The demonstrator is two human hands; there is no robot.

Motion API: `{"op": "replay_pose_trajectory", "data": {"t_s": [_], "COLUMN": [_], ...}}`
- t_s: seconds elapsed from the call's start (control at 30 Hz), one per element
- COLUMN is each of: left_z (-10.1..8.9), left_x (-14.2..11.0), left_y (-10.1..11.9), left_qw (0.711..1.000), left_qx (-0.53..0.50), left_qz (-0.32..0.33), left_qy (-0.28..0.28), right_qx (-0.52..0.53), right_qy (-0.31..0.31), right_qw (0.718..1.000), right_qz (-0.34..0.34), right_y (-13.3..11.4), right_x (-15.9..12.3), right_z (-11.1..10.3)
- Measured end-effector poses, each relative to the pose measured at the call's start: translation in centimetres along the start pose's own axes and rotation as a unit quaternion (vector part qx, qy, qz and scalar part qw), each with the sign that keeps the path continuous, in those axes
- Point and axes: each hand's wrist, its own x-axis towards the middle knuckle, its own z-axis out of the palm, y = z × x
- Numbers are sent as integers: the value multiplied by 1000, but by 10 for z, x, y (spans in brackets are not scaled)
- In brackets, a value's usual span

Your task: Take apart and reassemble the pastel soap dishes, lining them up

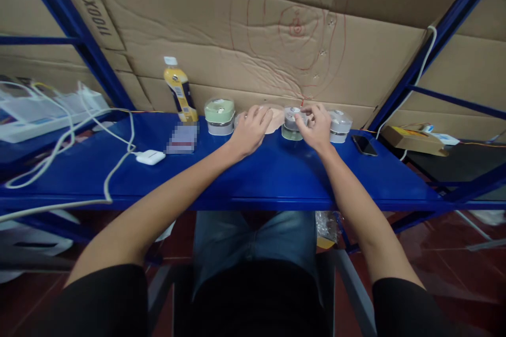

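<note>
On the back part of the blue table stands a row of small rounded containers with clear covers. My left hand lies over a pale pink container, its fingers stretched forward and partly hiding it; no grip shows. My right hand is at a two-tier container, grey above and green below, with the thumb at its near side and the fingers behind. Left of my left hand stands a container with a green top and grey bottom. A grey-white container stands just right of my right hand.
A yellow drink bottle stands at the back left, near a blurred-out flat item and a white charger with cables. A phone lies at right, with a small cardboard box beyond. Cardboard walls the back.
</note>
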Motion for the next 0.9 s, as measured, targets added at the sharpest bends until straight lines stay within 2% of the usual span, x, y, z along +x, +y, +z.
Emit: {"op": "replay_pose_trajectory", "data": {"t_s": [0.07,0.17,0.23,0.33,0.53,0.67,0.77,0.9], "left_z": [-13,-23,-22,-13,10,20,23,20], "left_x": [-17,-39,-50,-60,-62,-62,-64,-66], "left_y": [4,6,4,1,-12,-21,-23,-21], "left_qw": [997,985,980,977,974,960,950,953], "left_qx": [-23,-65,-94,-135,-206,-262,-294,-280], "left_qz": [70,144,159,134,33,-48,-70,-89], "left_qy": [-30,-63,-77,-92,-87,-86,-74,-68], "right_qx": [90,188,217,220,112,54,64,148], "right_qy": [-53,-182,-256,-305,-298,-288,-276,-253], "right_qw": [992,955,932,919,941,947,949,951], "right_qz": [-73,-140,-139,-123,-115,-135,-136,-102], "right_y": [2,2,0,-5,-26,-39,-37,-15], "right_x": [-3,-10,-15,-22,-39,-48,-47,-35], "right_z": [-1,6,14,23,25,29,30,21]}}
